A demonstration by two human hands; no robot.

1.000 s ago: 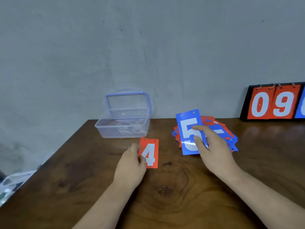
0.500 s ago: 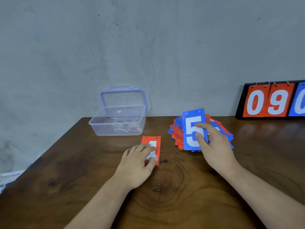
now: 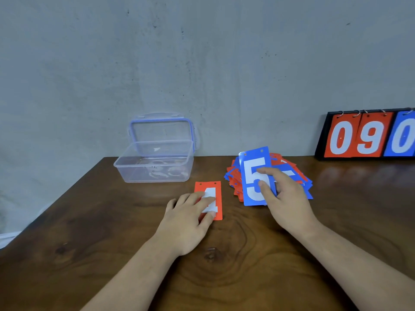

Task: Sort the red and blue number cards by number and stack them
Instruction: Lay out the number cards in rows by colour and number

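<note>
My left hand (image 3: 186, 223) covers most of the digit on the red card (image 3: 216, 187). The blue 5 card (image 3: 251, 173) and my right hand (image 3: 287, 198) hide much of the pile (image 3: 296, 173) near the far edge of the table (image 3: 235, 254). The scoreboard (image 3: 363, 135) at the far right corner is cut off by the frame's edge. What lies in the clear box (image 3: 155, 162) is too faint to tell.

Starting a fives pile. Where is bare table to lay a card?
Bare wood: in front of the clear box, left of the left hand; between that and the right hand toward the near edge; right of the card pile, before the scoreboard. Tight: the strip between red 4 card and pile.
</note>
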